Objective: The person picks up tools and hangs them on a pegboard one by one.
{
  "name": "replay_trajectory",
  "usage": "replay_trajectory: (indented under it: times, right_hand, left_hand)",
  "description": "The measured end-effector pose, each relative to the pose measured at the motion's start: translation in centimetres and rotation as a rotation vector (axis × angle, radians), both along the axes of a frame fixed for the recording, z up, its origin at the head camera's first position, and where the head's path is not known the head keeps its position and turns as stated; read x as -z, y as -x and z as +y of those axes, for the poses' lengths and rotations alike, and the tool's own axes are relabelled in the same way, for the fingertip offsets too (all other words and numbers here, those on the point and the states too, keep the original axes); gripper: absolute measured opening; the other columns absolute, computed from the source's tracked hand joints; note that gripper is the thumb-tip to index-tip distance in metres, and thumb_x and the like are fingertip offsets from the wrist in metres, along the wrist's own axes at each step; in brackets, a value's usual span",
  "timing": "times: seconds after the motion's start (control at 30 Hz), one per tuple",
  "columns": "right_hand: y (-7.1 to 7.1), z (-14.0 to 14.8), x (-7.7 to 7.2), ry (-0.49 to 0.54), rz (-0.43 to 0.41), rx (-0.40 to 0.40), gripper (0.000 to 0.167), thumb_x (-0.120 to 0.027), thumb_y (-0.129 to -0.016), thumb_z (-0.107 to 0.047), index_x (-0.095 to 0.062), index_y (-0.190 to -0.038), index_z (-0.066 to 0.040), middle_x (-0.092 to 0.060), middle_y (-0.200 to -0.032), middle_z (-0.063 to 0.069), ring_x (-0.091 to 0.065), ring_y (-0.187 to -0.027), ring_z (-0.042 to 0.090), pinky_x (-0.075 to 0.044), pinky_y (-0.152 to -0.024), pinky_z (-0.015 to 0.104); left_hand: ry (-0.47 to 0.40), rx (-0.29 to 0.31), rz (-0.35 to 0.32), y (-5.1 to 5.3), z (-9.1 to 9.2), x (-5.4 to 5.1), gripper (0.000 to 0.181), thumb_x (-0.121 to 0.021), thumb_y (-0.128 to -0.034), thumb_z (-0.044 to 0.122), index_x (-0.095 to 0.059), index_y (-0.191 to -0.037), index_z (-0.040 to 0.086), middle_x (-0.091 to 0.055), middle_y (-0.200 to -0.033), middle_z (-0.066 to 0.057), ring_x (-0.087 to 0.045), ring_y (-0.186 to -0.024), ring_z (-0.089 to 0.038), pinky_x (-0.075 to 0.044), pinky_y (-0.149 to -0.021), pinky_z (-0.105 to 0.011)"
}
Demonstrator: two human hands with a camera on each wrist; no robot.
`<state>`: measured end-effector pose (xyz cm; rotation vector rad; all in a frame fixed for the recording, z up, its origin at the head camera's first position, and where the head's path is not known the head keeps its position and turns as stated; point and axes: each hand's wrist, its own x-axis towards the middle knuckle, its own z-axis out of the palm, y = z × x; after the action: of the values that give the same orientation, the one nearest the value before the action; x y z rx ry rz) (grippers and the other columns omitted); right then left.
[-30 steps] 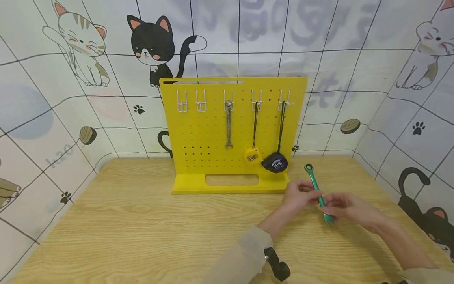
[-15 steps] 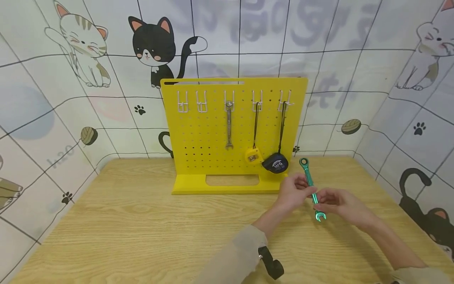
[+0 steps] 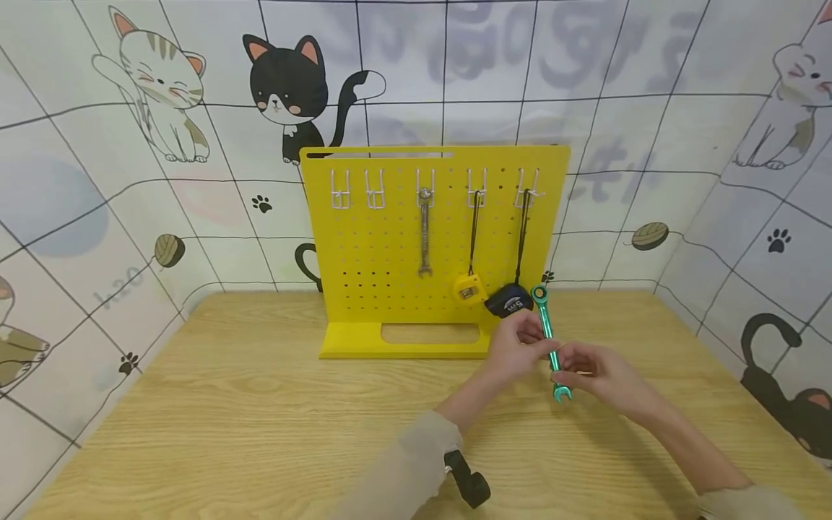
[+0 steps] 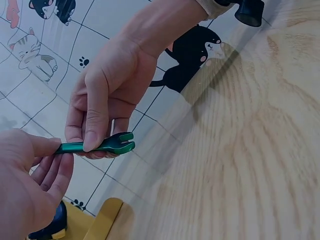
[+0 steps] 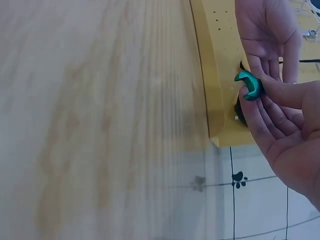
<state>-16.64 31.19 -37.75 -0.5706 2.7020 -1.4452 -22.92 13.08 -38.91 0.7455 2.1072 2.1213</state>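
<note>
A shiny green combination wrench [image 3: 546, 325] is held above the table, tilted, its ring end up and its open end down. My left hand [image 3: 516, 348] pinches it near the middle between thumb and fingers. Just below, my right hand [image 3: 598, 375] pinches the shaft close to the open end. In the left wrist view the right thumb lies on the wrench [image 4: 117, 144] beside its forked head. The right wrist view shows the fork [image 5: 250, 85] sticking out past the right fingertips; the shaft behind it is hidden.
A yellow pegboard [image 3: 390, 249] with white hooks [image 3: 375, 191] stands at the back. On it hang a silver wrench [image 3: 425, 235], a yellow tape measure [image 3: 469, 289] and a black tape measure [image 3: 509, 299]. Two hooks at the left carry nothing. The wooden table [image 3: 260, 426] spreads in front.
Both hands have moved left with the green wrench, toward the pegboard's right edge. The wrench now stands a little steeper, and its ring end overlaps the board's right side.
</note>
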Motion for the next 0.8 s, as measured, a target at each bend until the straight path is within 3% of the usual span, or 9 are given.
replay_trajectory:
  times: [0.27, 0.47, 0.8]
  right_hand:
    - [1.0, -2.8, 0.1, 0.04, 0.101, -0.026, 0.009, -0.069, -0.096, -0.006, -0.062, -0.1, -0.002, -0.066, -0.091, 0.004, -0.066, -0.087, 0.016, -0.054, -0.077, 0.024]
    - [1.4, -4.7, -0.2, 0.055, 0.121, -0.013, 0.011, -0.07, -0.094, -0.004, -0.063, -0.1, 0.0, -0.064, -0.091, 0.005, -0.064, -0.085, 0.014, -0.055, -0.078, 0.023]
    - [2.9, -8.6, -0.5, 0.125, 0.133, -0.015, 0.01, -0.072, -0.095, -0.008, -0.063, -0.099, -0.003, -0.064, -0.092, 0.006, -0.066, -0.091, 0.021, -0.057, -0.083, 0.027]
  left_hand:
    - [-0.034, 0.016, 0.041, 0.7, -3.1, -0.6, 0.016, -0.077, -0.0884, 0.003, -0.062, -0.093, 0.004, -0.066, -0.084, 0.001, -0.06, -0.073, -0.003, -0.054, -0.073, -0.02]
    - [-0.019, 0.01, 0.041, 1.0, -5.1, -0.9, 0.016, -0.078, -0.0896, 0.008, -0.063, -0.095, 0.005, -0.067, -0.086, 0.001, -0.063, -0.076, -0.007, -0.056, -0.074, -0.023]
    - [-0.088, 0.066, 0.009, 1.9, -9.3, -2.1, 0.015, -0.074, -0.0927, 0.008, -0.064, -0.102, 0.002, -0.068, -0.094, -0.004, -0.067, -0.083, -0.017, -0.059, -0.085, -0.048]
